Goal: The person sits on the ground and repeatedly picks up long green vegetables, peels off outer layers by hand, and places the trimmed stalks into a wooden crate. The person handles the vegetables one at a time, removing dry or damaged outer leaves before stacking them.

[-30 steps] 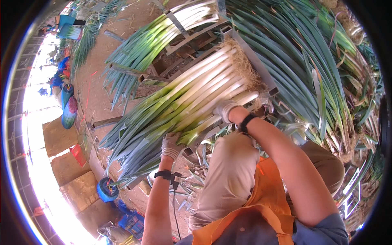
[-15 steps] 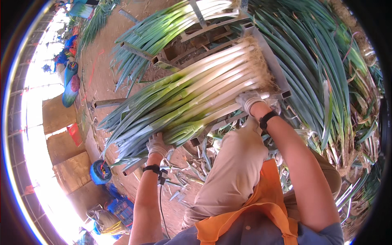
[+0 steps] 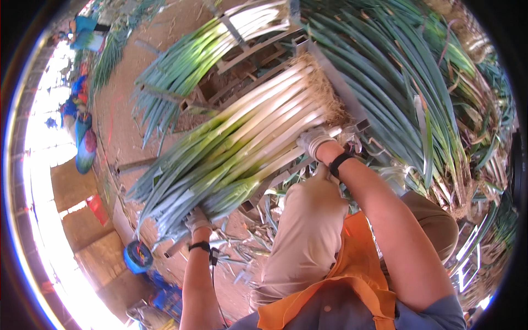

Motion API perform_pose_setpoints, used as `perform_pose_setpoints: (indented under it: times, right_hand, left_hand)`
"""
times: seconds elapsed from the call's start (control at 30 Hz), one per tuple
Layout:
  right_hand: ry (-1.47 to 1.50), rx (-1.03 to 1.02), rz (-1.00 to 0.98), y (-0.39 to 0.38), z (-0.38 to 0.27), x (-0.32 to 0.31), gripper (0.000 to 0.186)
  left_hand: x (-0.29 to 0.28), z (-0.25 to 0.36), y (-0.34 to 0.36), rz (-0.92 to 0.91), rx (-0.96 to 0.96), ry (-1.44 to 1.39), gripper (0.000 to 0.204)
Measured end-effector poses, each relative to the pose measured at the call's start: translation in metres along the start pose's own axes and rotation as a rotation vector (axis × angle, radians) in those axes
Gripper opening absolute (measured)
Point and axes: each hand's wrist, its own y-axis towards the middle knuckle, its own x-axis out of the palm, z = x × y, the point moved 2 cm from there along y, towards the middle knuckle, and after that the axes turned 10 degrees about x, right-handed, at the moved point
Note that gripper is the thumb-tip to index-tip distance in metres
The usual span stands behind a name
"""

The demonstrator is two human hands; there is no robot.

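A wide layer of leeks point(image 3: 258, 121) lies across a metal frame point(image 3: 335, 82), white stems and roots toward the upper right, green leaves toward the lower left. My right hand point(image 3: 312, 141), in a pale glove, is closed around the nearest white stem close to the roots. At the near edge of the leaves, my left hand point(image 3: 197, 219), also gloved, presses against the green tops. Its fingertips are partly hidden among the leaves. Both wrists wear black bands.
A second bunch of leeks point(image 3: 203, 55) rests on the frame farther off. A large leek pile point(image 3: 385, 93) fills the right side. Cardboard sheets point(image 3: 82, 220) and a blue round container point(image 3: 137, 257) stand at left. Leaf scraps point(image 3: 247, 242) litter the ground.
The view has shifted, so the frame and leeks appear farther left. My left hand has slid down along the leaf edge, deeper against the leaves; my right stays at the root end.
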Motion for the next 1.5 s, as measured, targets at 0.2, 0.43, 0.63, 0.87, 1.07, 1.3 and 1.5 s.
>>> perform_pose_setpoints:
  times: [0.2,0.43,0.63,0.87,1.07,1.3,1.5]
  right_hand:
    - [0.036,-0.131,0.124,-0.004,0.014,0.008,0.025]
    - [0.198,-0.052,0.235,-0.017,0.023,-0.032,0.018]
    - [-0.018,0.099,0.443,0.016,0.031,-0.041,0.018]
    - [0.119,0.174,0.123,0.014,0.039,-0.058,0.025]
    - [0.108,0.2,0.053,0.02,0.04,-0.046,0.025]
    - [0.062,0.124,-0.014,0.02,0.033,-0.06,0.027]
    - [0.1,0.284,0.101,0.012,0.035,-0.046,0.024]
  left_hand:
    - [-0.111,0.01,-0.058,-0.13,0.224,0.058,0.028]
    - [-0.163,0.093,-0.016,0.304,0.759,-0.828,0.031]
    - [-0.174,0.135,-0.001,0.26,0.695,-0.369,0.038]
    - [-0.175,0.149,-0.002,0.197,0.629,-0.338,0.03]
    - [-0.165,0.165,0.011,0.123,0.555,-0.216,0.029]
    - [-0.151,0.165,0.023,0.033,0.469,-0.267,0.028]
    - [-0.16,0.165,0.011,0.168,0.528,-0.508,0.031]
